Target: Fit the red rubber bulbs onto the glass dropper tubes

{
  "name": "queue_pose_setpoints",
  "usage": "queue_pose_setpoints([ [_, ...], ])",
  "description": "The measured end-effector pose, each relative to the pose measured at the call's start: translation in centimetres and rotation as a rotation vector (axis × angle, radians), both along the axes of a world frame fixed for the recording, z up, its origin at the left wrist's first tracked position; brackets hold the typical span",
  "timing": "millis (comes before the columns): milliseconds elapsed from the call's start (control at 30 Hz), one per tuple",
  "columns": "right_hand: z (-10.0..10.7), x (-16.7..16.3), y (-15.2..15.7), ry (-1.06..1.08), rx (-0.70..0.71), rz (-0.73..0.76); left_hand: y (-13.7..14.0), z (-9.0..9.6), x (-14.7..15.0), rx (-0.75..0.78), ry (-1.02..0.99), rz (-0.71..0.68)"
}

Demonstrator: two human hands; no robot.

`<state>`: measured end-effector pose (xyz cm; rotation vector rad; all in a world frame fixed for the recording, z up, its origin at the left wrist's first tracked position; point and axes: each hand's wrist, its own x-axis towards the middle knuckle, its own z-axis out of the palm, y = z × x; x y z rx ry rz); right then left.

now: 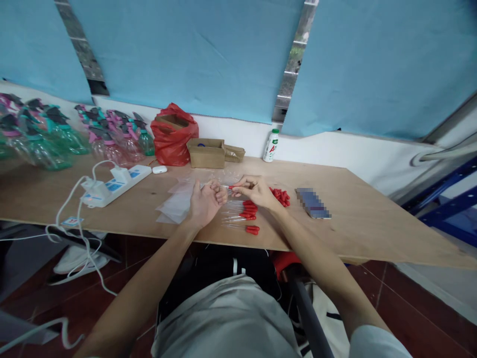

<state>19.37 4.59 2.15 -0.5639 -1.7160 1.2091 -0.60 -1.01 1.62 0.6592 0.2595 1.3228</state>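
Observation:
My right hand [258, 191] pinches a dropper [231, 187] by its red rubber bulb. The dropper's clear glass stem points left into my left hand [204, 203], whose fingers curl closed around that end and hide part of it. On the table just below my hands lie several finished-looking droppers [249, 216], bulbs to the right and stems to the left. A pile of loose red rubber bulbs [281, 197] sits right of my right hand. Flat clear plastic bags [174, 206] lie left of and behind my left hand.
A phone [313, 204] lies at the right. Behind my hands stand a cardboard box [207, 155], a red plastic bag [175, 141] and a white bottle [271, 146]. A power strip [119, 188] with cables, an earbud case [159, 169] and several spray bottles [48, 144] occupy the left.

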Motion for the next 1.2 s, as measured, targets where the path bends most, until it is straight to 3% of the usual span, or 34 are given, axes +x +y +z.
queue_pose_setpoints([
  [233, -0.14, -0.12, -0.04, -0.006, 0.007, -0.007, 0.16, -0.17, -0.14, 0.045, 0.023, -0.008],
  [500, -0.22, -0.11, 0.0, -0.014, 0.028, -0.02, 0.01, 0.02, -0.1, -0.045, -0.002, -0.005],
  [900, -0.58, 0.2, -0.19, -0.166, 0.227, -0.122, -0.06, 0.19, -0.15, -0.07, 0.013, 0.004],
  [1200, -0.02, -0.57, -0.16, -0.015, 0.066, -0.046, -0.1, 0.32, -0.07, -0.014, -0.002, 0.008],
])
